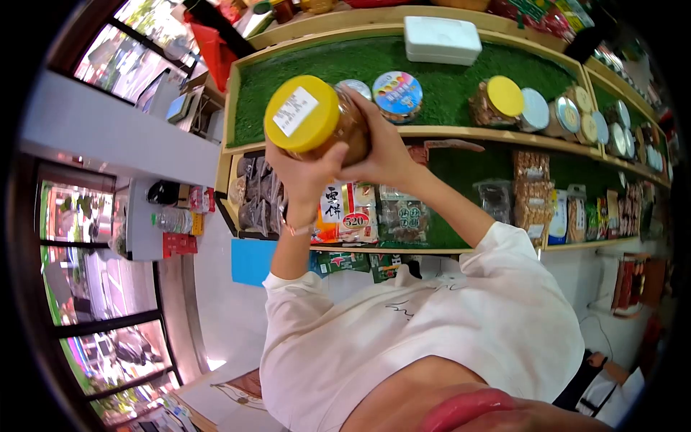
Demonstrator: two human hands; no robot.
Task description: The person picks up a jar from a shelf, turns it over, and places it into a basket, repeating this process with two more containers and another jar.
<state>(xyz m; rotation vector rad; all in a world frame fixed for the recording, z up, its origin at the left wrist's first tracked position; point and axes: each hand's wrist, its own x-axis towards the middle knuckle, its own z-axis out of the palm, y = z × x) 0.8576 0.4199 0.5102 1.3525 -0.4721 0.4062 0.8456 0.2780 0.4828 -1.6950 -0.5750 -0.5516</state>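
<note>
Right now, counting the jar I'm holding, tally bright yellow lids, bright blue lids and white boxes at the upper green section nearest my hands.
Bright yellow: 2, held jar's lid and shelved lid
Bright blue: 1, printed lid
White: 1, box
Total: 4

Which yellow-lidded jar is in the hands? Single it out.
The jar with a white label on top, held between the left hand and right hand. A similar yellow-lidded jar sits on the shelf, untouched, showing no such label.

White shirt (432,327) (dark script (400,309))
</note>
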